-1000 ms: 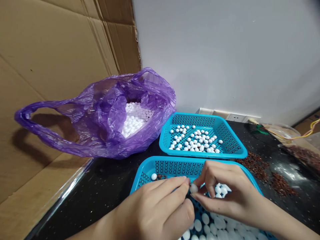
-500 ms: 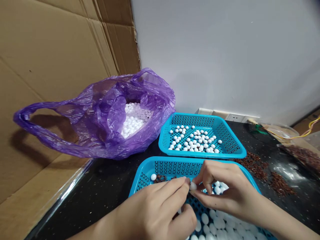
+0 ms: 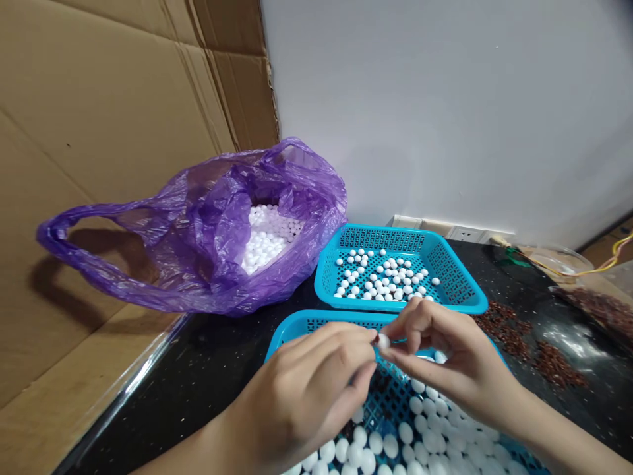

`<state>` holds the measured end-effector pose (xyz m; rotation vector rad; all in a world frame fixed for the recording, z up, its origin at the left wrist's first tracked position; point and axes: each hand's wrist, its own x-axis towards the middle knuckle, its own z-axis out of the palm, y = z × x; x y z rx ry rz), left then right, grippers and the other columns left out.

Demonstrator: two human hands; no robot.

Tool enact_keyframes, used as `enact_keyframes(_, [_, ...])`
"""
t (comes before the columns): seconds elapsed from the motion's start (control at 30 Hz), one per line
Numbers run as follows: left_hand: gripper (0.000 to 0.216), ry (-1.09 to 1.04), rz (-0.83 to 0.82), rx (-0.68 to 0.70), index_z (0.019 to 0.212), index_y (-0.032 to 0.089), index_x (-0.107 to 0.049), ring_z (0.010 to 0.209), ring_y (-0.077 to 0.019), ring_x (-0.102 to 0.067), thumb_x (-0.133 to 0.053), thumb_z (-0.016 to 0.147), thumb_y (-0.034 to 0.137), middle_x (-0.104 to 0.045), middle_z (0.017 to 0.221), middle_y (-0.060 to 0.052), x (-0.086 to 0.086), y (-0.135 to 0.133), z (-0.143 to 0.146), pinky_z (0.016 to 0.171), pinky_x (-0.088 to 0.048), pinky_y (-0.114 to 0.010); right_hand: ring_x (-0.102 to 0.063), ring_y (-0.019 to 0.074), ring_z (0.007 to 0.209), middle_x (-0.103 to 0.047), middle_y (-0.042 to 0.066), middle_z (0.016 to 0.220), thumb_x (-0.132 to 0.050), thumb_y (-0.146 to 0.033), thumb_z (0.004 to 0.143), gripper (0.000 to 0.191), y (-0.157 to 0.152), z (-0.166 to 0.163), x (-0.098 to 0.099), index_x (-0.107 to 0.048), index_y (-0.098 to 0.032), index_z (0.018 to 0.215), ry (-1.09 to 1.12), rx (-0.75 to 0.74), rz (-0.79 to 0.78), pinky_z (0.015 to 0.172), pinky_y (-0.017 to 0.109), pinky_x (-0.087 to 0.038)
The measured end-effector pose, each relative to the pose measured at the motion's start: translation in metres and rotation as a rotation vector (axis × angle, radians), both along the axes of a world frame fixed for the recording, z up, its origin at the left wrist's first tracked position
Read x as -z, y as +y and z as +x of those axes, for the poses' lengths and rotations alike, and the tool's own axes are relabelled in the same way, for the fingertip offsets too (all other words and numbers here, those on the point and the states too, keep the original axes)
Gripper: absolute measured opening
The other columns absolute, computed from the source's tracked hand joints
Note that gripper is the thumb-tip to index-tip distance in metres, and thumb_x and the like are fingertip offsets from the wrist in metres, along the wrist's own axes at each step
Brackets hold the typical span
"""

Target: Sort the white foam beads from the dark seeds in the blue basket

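Left hand (image 3: pixel 316 386) and right hand (image 3: pixel 445 349) had lifted a little toward the far basket (image 3: pixel 448 267), along with 1 white ball (image 3: pixel 384 341). Above the near basket (image 3: pixel 321 316), it sat pinched between the right hand's thumb and forefinger, round, without a long axis. Knuckles up, the left hand bunched its fingertips at the ball's left, by a reddish speck (image 3: pixel 377 337); I couldn't tell whether they gripped anything.
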<state>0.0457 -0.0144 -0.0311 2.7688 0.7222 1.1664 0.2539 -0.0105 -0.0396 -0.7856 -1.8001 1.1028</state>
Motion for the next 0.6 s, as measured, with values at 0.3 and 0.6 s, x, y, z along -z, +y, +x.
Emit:
enact_keyframes(0.3, [0.017,-0.011,-0.005,-0.123,0.092,0.015,-0.06,0.081,-0.0151,-0.06,-0.069,0.077,0.015,-0.066,0.087,-0.003,-0.0054,0.0021,0.0009,0.073,-0.05,-0.028,-0.057,0.0094,0.087,-0.056,-0.001,0.094,-0.059,-0.013,0.087,0.013,-0.0004,-0.0037,-0.009,-0.048,-0.021,0.087,0.214,-0.179,-0.337,0.079,0.023,-0.05])
enact_keyframes(0.6, [0.012,-0.029,0.001,-0.099,0.089,0.014,-0.062,0.077,-0.014,-0.058,-0.067,0.078,0.012,-0.066,0.08,-0.001,-0.0067,-0.0006,0.0007,0.07,-0.046,-0.028,-0.06,0.0128,0.085,-0.06,0.0,0.092,-0.061,-0.007,0.083,0.016,-0.0045,-0.0037,-0.0053,-0.052,-0.02,0.086,0.09,-0.156,-0.283,0.076,0.027,-0.052])
